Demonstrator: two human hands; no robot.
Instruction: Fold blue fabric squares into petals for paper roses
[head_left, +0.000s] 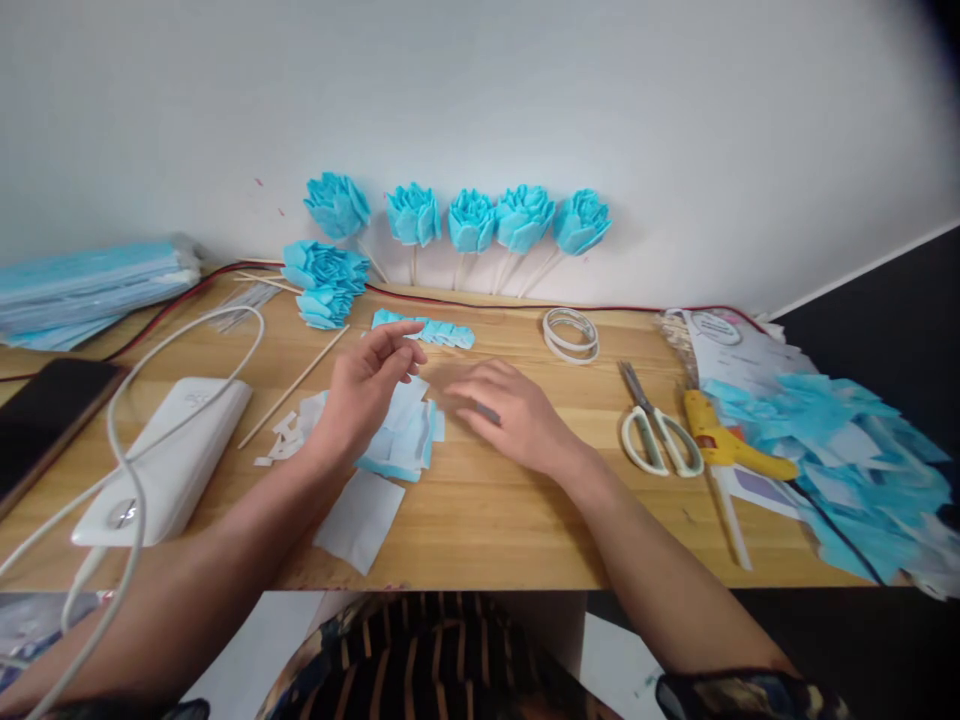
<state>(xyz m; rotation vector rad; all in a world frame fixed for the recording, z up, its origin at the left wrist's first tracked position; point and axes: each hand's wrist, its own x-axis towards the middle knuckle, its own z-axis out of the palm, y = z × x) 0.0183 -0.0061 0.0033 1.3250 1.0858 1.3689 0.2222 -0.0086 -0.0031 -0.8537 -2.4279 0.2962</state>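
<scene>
My left hand point(375, 380) hovers over the stack of light-blue fabric squares point(397, 440), fingers loosely bent and nothing visible between them. Blurred fingertips mark my right hand point(510, 405), just right of the stack; a short dark grey thing point(487, 412) shows by its thumb, too unclear to name. Behind both hands lies a row of folded blue petals point(454, 333). One pale square point(361, 520) lies apart, nearer the table's front edge. Small white scraps point(285, 437) are beside my left wrist.
Several blue fabric flowers on sticks point(472, 222) lean against the wall, with more flower heads point(324, 280) at left. Rightward are tape rolls point(571, 335), scissors point(658, 430), a yellow glue gun point(731, 445) and blue fabric pieces point(862, 460). A power bank point(165, 450) with a cable and a phone point(52, 415) lie left.
</scene>
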